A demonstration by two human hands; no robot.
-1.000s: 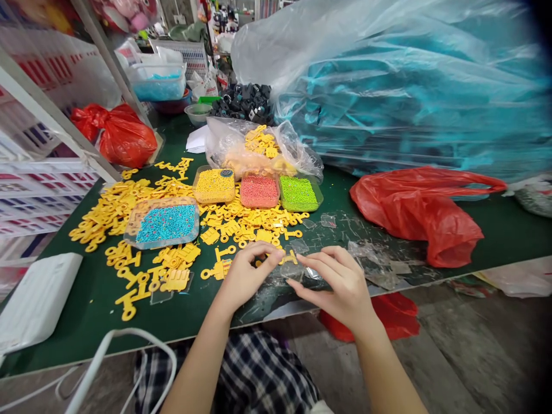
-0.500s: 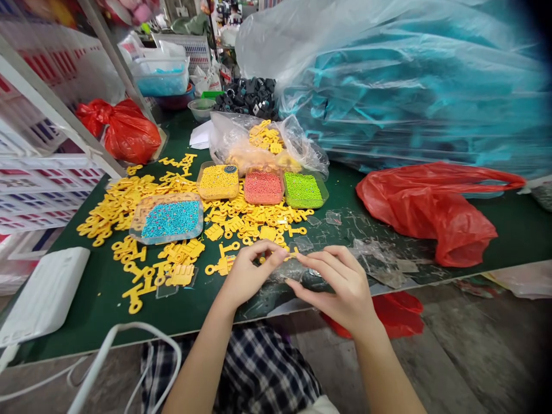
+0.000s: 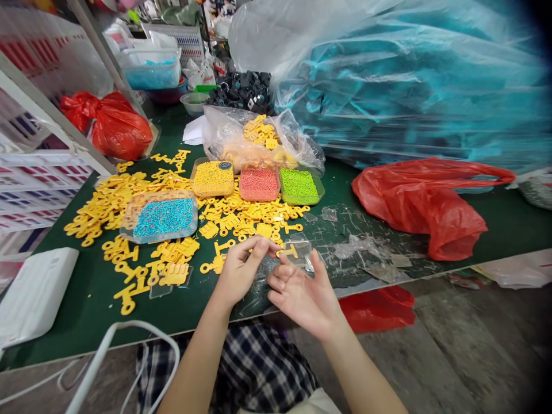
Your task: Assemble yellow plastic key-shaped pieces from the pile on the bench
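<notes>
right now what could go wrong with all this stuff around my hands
Your left hand could nudge the loose yellow plastic pieces beside it and scatter them. The blue beads in their shallow tray look uncovered, so a bump might spill them. Clear plastic scraps by your right hand lie near the table's front edge and could slide off.

Left hand (image 3: 241,271), fingers curled, beside a yellow key-shaped plastic piece (image 3: 290,250); right hand (image 3: 302,302), spread open, below a clear plastic square (image 3: 299,253), near the front edge of the green tabletop (image 3: 81,310).

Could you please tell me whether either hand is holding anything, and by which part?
The right hand is open, holding nothing; the left hand curls its fingertips together, but whether they pinch anything cannot be told.
</notes>
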